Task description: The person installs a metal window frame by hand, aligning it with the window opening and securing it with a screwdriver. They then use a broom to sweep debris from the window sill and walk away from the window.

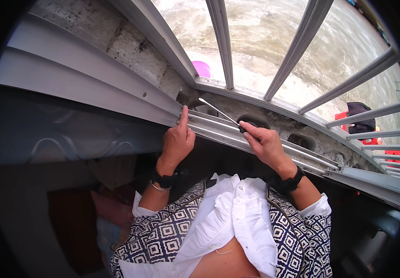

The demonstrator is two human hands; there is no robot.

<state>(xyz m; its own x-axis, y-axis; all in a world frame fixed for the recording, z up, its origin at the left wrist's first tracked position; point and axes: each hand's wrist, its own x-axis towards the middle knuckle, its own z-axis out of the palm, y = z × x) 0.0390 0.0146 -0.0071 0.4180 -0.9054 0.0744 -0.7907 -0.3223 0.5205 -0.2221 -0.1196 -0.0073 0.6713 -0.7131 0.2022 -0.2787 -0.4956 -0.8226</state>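
My right hand grips a screwdriver by its dark handle, mostly hidden by my fingers. The metal shaft slants up and left over the window track, its tip in the air. My left hand reaches up with the index finger stretched out and the other fingers curled. That fingertip rests at the end of a grey metal window-frame profile, where it meets the sliding-window track. I see nothing held in the left hand; its underside is hidden. A screw head shows on the profile.
Beyond the track runs a rough concrete sill with dark hollows. Metal window bars rise behind it. Outside lie a pink basin and red items with a black cloth. Patterned dark fabric hangs below the profile at left.
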